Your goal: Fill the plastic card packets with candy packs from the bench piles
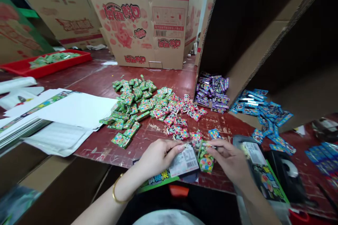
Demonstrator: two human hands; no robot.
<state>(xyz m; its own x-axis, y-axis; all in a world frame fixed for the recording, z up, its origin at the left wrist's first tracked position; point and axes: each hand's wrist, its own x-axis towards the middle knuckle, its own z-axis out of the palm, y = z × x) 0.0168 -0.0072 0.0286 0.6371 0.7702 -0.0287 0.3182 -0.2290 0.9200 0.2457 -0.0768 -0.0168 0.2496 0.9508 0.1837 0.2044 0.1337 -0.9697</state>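
Observation:
My left hand [158,154] is closed on a dark printed pouch [186,161] with a white label and a green edge, held at the front edge of the table. Pinched in my right hand [229,158] is a small green candy packet [206,161] with coloured dots, right by the pouch's right end. Whether any of it sits inside the pouch I cannot tell. Just beyond my hands lie a heap of green candy packets [132,102], a pile of red ones [179,119] and a single blue packet [214,134].
Purple packets [212,89] spill from a tipped carton [258,45], with blue packets [271,119] beside it. At right stands a plastic bin [239,140] with another printed pouch [271,182], near a black tape dispenser [287,168]. White sheets [79,109] lie left; a large carton [137,24] stands behind.

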